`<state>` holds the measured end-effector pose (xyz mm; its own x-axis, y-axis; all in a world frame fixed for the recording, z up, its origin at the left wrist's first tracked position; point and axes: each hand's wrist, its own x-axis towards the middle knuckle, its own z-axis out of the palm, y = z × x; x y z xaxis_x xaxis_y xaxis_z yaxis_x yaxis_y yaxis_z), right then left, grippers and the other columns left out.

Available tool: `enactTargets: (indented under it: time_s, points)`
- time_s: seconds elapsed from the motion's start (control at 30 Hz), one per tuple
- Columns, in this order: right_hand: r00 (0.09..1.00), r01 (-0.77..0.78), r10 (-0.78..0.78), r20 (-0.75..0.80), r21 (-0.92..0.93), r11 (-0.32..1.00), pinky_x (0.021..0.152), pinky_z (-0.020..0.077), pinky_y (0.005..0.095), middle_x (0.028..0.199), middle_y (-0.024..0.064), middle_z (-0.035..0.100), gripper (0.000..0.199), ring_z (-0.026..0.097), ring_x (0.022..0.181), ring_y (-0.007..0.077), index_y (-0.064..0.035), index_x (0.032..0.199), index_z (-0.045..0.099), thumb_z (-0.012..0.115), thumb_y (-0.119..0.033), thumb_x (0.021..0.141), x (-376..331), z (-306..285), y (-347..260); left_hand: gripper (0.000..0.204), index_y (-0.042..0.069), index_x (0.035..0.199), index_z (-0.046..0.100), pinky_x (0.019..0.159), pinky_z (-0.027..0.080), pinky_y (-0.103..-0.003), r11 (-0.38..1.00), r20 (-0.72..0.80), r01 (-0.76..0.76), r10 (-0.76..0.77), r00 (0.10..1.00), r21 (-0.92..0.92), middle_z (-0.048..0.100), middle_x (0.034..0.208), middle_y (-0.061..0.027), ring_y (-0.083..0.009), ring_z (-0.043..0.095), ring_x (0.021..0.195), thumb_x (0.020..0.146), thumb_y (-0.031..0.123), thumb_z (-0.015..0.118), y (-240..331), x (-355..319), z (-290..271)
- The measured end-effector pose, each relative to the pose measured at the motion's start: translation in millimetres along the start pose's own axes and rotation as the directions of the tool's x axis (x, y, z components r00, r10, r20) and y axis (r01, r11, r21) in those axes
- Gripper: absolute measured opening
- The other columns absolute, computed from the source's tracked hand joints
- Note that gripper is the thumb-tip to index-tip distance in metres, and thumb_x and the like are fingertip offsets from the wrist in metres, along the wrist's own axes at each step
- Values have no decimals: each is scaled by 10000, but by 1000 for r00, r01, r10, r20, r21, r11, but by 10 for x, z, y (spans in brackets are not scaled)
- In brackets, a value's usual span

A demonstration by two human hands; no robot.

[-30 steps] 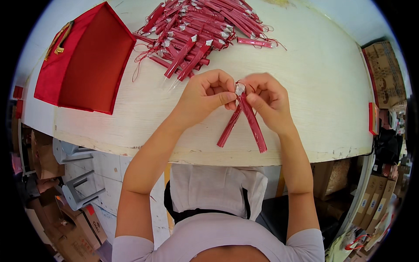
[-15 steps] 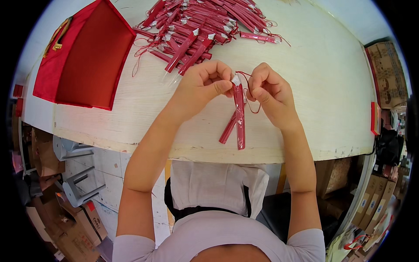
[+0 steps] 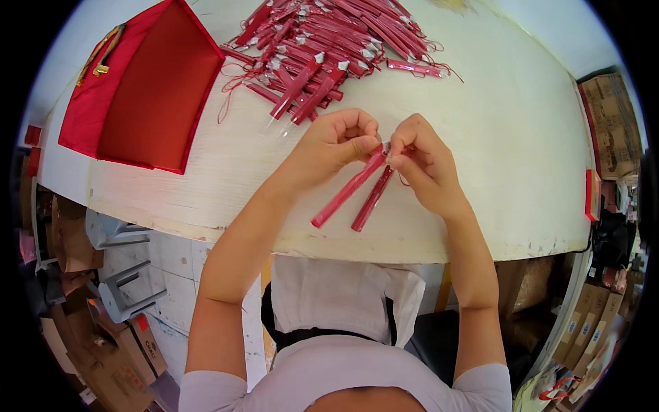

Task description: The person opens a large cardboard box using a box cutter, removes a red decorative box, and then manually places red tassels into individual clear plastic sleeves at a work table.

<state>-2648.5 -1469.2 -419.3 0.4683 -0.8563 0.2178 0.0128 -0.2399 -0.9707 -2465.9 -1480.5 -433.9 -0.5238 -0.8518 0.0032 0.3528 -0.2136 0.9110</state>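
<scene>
Two dark red tassels in clear film hang from my pinched fingers, just above the near part of the table. My left hand (image 3: 343, 143) is closed on the top end of the left tassel (image 3: 345, 192), which slants down to the left. My right hand (image 3: 424, 165) pinches close beside it, at the top of the second tassel (image 3: 371, 202), where its thin red cord is. What exactly the right fingertips grip is partly hidden. Beyond my hands lies a heap of similar wrapped tassels (image 3: 343, 41), with white upper ends and red cord loops.
A red open box (image 3: 154, 96) with a gold cord stands on the table (image 3: 515, 172) at the left. One tassel (image 3: 417, 68) lies apart, right of the heap. Grey stools (image 3: 127, 295) and cardboard boxes (image 3: 127, 347) are on the floor at left. More cartons (image 3: 583, 323) stand at right.
My hands have come closer together. The left tassel has swung out to the lower left. The cord loop that was stretched between my hands is now mostly gathered at the right fingers.
</scene>
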Motion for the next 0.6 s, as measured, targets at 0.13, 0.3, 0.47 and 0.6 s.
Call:
enactTargets:
  time_s: [0.13, 0.3, 0.47, 0.6]
  points:
    - [998, -27, 14, 65, 201, 979, 630, 377, 209, 851, 14, 395, 50, 424, 729, 83, -30, 825, 468, 485, 16, 830, 0, -26, -19, 106, 73, 834, 487, 681, 434, -193, 980, 11, 42, -41, 999, -193, 520, 787, 11, -51, 503, 718, 848, 151, 558, 1, -12, 70]
    - [983, -105, 58, 174, 273, 956, 666, 383, 220, 868, 14, 389, 38, 426, 749, 84, -38, 840, 464, 496, -17, 838, 4, -117, 6, 114, 70, 833, 462, 706, 453, -222, 888, 118, 151, -110, 987, -435, 527, 832, -14, -87, 539, 753, 872, 160, 521, -31, -18, 110]
    - [989, -83, 53, 136, 222, 972, 693, 394, 231, 884, 11, 422, 93, 440, 766, 90, -49, 871, 469, 528, -8, 811, 7, -95, -6, 108, 40, 870, 459, 723, 487, -253, 858, 106, 163, -127, 986, -488, 545, 876, -48, -127, 573, 779, 872, 136, 509, -128, 25, 95]
    - [999, 31, -30, -18, 62, 998, 676, 401, 237, 893, 27, 449, 141, 454, 768, 99, -51, 855, 487, 563, 33, 772, 34, -36, 39, 102, 38, 903, 476, 743, 481, -249, 915, 11, 101, -105, 994, -391, 541, 915, -49, -114, 563, 821, 854, 107, 532, -169, 75, 114]
